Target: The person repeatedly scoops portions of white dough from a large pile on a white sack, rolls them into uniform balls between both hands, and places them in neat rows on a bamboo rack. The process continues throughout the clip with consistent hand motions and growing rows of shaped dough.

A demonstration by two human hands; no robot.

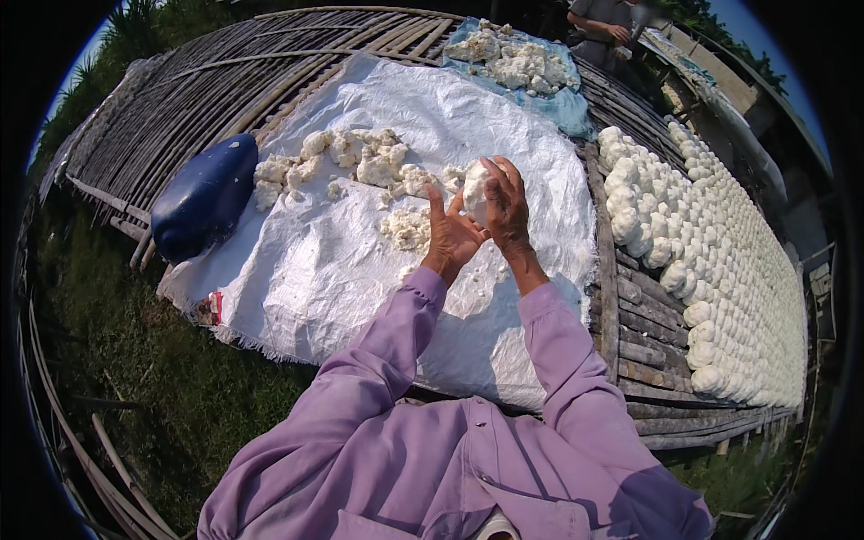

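Note:
A smooth white ball of soft, doughy-looking stuff (474,191) is held up above a white woven sheet. My right hand (509,211) curls round its right side, fingers pointing up. Just left of and below the ball, my left hand (453,234) is open, its palm turned up and its thumb raised; whether its fingertips touch the ball I cannot tell. Beyond my hands, crumbly off-white lumps (382,162) form a ragged row on the sheet (306,270). A smaller crumbly heap (407,229) lies left of my left hand.
Rows of white balls (720,261) cover the slatted bamboo platform (643,328) at right. A dark blue rounded container (205,198) rests at the sheet's left edge. More lumps (526,67) lie on blue netting (576,112) at the back. Another person (605,22) stands at far right.

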